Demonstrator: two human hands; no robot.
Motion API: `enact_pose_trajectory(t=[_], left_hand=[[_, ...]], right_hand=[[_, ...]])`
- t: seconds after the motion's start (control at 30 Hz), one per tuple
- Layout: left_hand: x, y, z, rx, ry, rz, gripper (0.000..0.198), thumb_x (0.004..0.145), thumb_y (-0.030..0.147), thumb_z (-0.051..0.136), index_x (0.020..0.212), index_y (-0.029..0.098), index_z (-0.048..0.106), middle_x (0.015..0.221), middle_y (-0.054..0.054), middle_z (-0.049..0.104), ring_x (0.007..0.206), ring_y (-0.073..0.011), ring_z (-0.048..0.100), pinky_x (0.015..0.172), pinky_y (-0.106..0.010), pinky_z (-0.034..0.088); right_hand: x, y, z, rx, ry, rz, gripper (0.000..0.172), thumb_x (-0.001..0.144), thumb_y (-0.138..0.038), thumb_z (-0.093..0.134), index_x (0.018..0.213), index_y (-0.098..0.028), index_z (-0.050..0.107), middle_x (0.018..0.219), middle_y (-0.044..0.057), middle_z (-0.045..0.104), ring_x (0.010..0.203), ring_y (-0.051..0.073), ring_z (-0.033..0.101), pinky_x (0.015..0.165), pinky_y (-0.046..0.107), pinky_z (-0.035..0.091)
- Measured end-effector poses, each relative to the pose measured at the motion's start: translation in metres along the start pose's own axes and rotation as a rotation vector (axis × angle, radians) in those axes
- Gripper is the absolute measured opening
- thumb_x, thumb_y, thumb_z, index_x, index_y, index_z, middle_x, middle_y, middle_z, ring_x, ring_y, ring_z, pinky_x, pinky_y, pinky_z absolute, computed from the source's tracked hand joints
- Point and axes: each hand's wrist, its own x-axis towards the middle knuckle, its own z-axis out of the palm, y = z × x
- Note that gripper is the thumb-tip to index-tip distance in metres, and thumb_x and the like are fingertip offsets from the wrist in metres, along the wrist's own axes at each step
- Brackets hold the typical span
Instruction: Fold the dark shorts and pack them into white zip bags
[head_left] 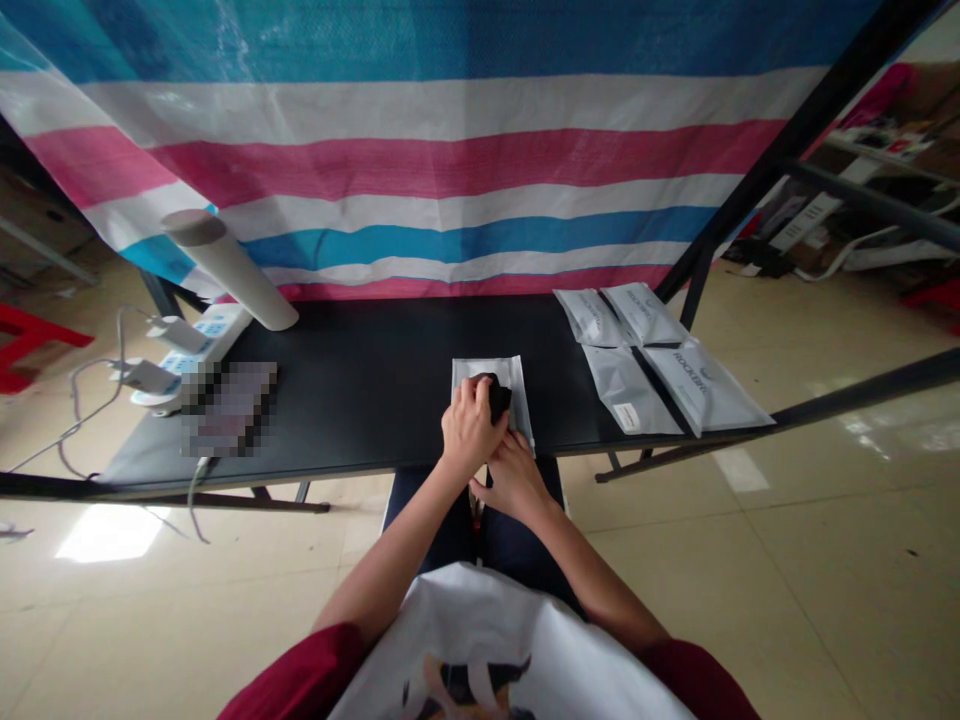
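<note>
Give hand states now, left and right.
Left hand: closed on a small black item over the grey pouch.
Right hand: at the pouch's near edge; grip cannot be told.

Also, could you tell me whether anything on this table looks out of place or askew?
Nothing looks spilled or damaged. The nearest grey pouch on the right seems to jut past the black table's edge, and the power strip lies slantwise at the left end, its cables trailing off the table.

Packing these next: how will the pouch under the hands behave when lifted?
The pouch lies thin and flat, so it likely flops and weighs little. Its smooth film may slide easily on the black table.
</note>
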Motion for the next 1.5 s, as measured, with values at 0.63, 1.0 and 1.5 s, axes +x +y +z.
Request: enact_pose_trajectory(t=[0.63, 1.0, 1.5], left_hand=[[-0.021, -0.026, 0.028, -0.503, 0.058, 0.123, 0.026, 0.085, 0.005, 0.046, 0.097, 0.020, 0.064, 0.092, -0.005, 0.066, 0.089, -0.0194, 0.057, 0.081, -0.033, 0.049], [-0.027, -0.040, 0.029, -0.268, 0.033, 0.083, 0.014, 0.094, 0.032, 0.048, 0.096, 0.019, 0.049, 0.091, -0.010, 0.058, 0.087, -0.0239, 0.057, 0.078, -0.036, 0.047], [0.001, -0.048, -0.005, -0.160, -0.171, -0.033, 0.027, 0.094, 0.043, 0.047, 0.082, 0.021, 0.057, 0.079, -0.004, 0.066, 0.072, -0.0187, 0.062, 0.065, -0.028, 0.040]], right_hand=[[0.046, 0.054, -0.032, 0.096, 0.147, 0.456, 0.051, 0.088, -0.060, 0.055, 0.108, -0.014, 0.067, 0.099, 0.017, 0.069, 0.098, 0.031, 0.064, 0.082, 0.036, 0.046], [0.064, 0.069, -0.029, 0.681, 0.230, 0.303, 0.038, 0.076, -0.039, 0.073, 0.107, -0.023, 0.059, 0.101, 0.006, 0.069, 0.100, 0.025, 0.063, 0.091, 0.039, 0.048], [0.057, 0.062, -0.035, 1.698, 0.371, 0.812, 0.025, 0.075, -0.039, 0.066, 0.093, -0.022, 0.070, 0.091, 0.003, 0.076, 0.093, 0.023, 0.071, 0.075, 0.033, 0.057]])
